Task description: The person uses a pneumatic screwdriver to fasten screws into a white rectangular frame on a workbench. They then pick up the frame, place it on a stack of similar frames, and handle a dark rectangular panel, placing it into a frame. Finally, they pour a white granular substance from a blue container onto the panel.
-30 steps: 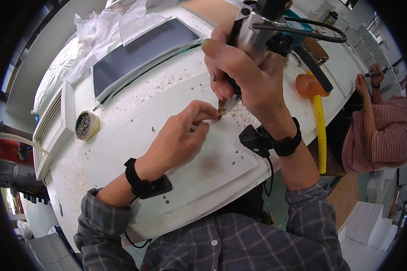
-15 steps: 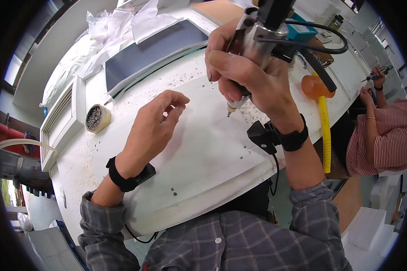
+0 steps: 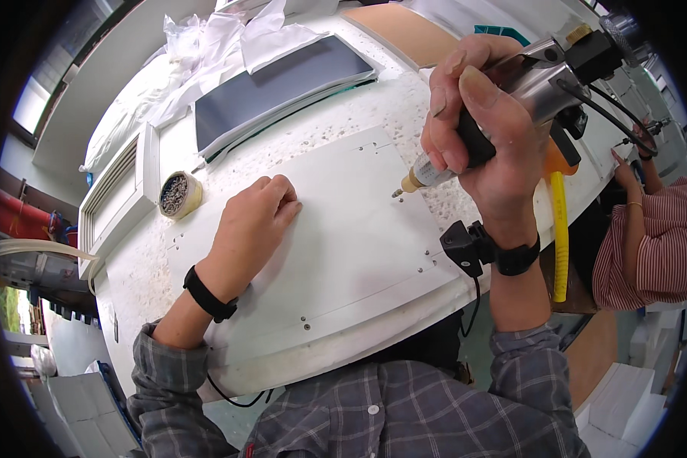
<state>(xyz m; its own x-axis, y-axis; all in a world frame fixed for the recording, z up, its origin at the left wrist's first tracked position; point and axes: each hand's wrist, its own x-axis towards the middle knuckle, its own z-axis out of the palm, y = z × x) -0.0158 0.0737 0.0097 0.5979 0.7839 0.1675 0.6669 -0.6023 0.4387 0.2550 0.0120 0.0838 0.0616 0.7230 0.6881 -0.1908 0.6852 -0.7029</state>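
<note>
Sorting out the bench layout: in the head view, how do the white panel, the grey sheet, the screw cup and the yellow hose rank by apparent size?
1. white panel, by far the largest.
2. grey sheet.
3. yellow hose, long but thin.
4. screw cup, smallest.
The sheet lies farther from the camera, so it may be bigger than it looks.

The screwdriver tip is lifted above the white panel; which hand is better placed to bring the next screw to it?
Left. The left hand rests free on the white panel, near the small tub of screws. The right hand is full, gripping the screwdriver.
</note>
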